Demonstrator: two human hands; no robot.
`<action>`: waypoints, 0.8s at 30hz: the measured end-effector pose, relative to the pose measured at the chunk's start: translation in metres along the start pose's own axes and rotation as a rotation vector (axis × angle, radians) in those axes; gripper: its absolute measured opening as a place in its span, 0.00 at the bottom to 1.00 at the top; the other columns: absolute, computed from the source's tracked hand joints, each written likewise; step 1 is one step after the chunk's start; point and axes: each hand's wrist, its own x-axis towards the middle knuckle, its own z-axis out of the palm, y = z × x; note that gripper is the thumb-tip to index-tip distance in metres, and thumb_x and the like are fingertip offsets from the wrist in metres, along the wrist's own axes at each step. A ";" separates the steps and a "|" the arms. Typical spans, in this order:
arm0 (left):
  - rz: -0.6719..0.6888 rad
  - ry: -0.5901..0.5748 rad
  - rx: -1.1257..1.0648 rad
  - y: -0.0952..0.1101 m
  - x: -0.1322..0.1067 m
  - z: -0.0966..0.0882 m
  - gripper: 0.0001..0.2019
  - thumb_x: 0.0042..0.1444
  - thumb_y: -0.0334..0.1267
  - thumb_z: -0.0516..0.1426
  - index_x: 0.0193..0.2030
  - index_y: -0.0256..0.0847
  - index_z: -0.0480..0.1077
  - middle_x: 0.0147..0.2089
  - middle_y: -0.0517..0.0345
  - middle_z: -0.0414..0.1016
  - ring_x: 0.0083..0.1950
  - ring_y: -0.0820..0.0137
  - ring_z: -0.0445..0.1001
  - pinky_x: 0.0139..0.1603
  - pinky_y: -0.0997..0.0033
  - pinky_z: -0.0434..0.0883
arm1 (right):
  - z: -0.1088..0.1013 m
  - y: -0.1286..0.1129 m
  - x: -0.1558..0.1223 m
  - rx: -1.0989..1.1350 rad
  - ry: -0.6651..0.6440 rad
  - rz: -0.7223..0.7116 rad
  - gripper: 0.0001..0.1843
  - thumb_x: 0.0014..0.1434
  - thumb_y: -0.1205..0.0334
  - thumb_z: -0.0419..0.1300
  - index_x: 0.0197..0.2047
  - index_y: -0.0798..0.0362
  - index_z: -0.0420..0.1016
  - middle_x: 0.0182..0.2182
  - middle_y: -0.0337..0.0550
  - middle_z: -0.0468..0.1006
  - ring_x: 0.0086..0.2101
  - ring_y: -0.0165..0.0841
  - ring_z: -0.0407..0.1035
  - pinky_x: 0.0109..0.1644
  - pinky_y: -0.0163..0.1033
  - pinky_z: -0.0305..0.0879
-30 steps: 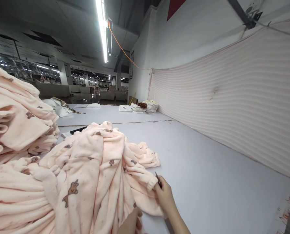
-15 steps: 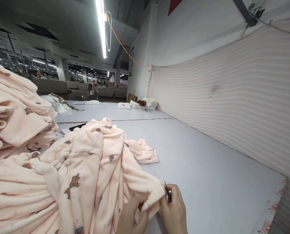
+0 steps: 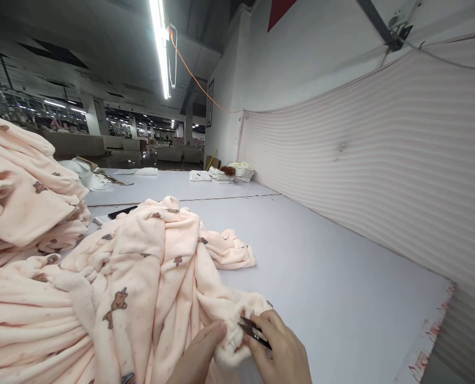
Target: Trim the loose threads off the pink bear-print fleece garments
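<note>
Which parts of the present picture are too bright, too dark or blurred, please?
In the head view, the ceiling tube light is glaring, nearly pure white; in the head view, the far hall is dim, its small details unclear; in the head view, the pink cloth end beside the dark snips looks softly blurred, while the printed bear is clearer.
</note>
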 end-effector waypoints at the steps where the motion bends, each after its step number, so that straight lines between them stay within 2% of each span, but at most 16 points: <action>1: -0.011 0.003 -0.004 -0.001 0.000 0.000 0.19 0.47 0.50 0.60 0.37 0.35 0.77 0.42 0.47 0.80 0.49 0.54 0.73 0.56 0.55 0.65 | -0.001 -0.001 0.001 0.021 -0.015 0.017 0.11 0.58 0.55 0.57 0.44 0.37 0.76 0.34 0.36 0.75 0.30 0.33 0.73 0.30 0.33 0.66; 6: -0.039 -0.005 -0.014 -0.005 0.002 0.000 0.20 0.47 0.52 0.60 0.38 0.36 0.77 0.42 0.47 0.80 0.51 0.51 0.73 0.56 0.54 0.66 | -0.008 -0.007 0.002 0.114 -0.067 -0.013 0.12 0.58 0.51 0.56 0.43 0.39 0.77 0.33 0.37 0.76 0.31 0.32 0.73 0.30 0.31 0.65; 11: -0.003 -0.071 -0.106 -0.006 0.003 0.005 0.20 0.45 0.51 0.61 0.37 0.35 0.77 0.43 0.47 0.80 0.52 0.52 0.72 0.56 0.53 0.65 | -0.007 -0.011 0.001 0.150 -0.078 -0.026 0.11 0.59 0.56 0.56 0.43 0.41 0.77 0.34 0.37 0.76 0.33 0.31 0.73 0.26 0.28 0.62; 14: 0.004 -0.096 -0.161 -0.006 0.003 0.006 0.18 0.46 0.49 0.60 0.36 0.36 0.77 0.42 0.46 0.80 0.52 0.52 0.72 0.56 0.54 0.66 | -0.005 -0.013 0.002 0.155 -0.066 -0.034 0.11 0.59 0.57 0.55 0.43 0.42 0.77 0.36 0.38 0.77 0.34 0.32 0.73 0.31 0.30 0.65; 20: -0.025 -0.047 -0.182 -0.007 0.003 0.005 0.18 0.47 0.45 0.61 0.39 0.32 0.77 0.43 0.44 0.80 0.53 0.52 0.72 0.58 0.53 0.64 | 0.004 -0.012 0.003 0.224 -0.005 0.032 0.11 0.59 0.55 0.56 0.41 0.42 0.79 0.36 0.38 0.78 0.36 0.34 0.74 0.33 0.31 0.66; 24: -0.086 -0.016 -0.221 -0.004 0.001 0.003 0.20 0.49 0.46 0.59 0.44 0.32 0.76 0.46 0.43 0.79 0.56 0.52 0.70 0.60 0.54 0.62 | 0.007 -0.004 0.005 0.389 -0.031 0.113 0.13 0.61 0.54 0.55 0.37 0.45 0.81 0.32 0.39 0.78 0.34 0.34 0.73 0.36 0.34 0.65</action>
